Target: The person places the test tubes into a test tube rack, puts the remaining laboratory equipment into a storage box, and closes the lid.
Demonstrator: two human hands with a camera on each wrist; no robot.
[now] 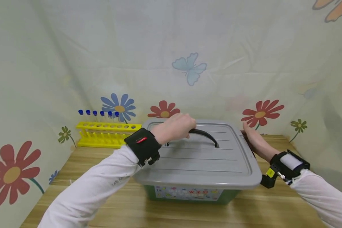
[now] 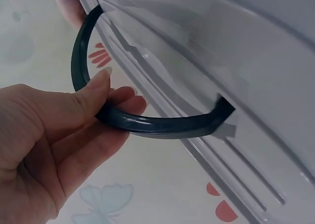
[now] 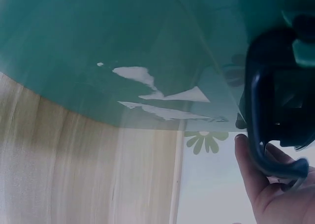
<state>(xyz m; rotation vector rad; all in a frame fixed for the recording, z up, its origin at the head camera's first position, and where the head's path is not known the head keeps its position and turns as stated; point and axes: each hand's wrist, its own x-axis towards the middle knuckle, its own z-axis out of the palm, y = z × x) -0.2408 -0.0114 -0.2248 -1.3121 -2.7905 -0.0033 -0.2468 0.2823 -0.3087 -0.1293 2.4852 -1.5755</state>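
Observation:
A green storage box with a grey lid is in front of me. The left hand grips the lid's black carrying handle, which is raised, its thumb and fingers round the bar in the left wrist view. At the box's right side is the right hand, beside a black side latch that stands out from the wall. Its visible fingers look fairly straight and touch the latch area in the right wrist view. Part of this hand is hidden behind the latch.
To the left a yellow test tube rack holds several tubes with blue caps. The box is over a wooden table. A flowered cloth hangs behind and at both sides. Torn white label remains stick to the box.

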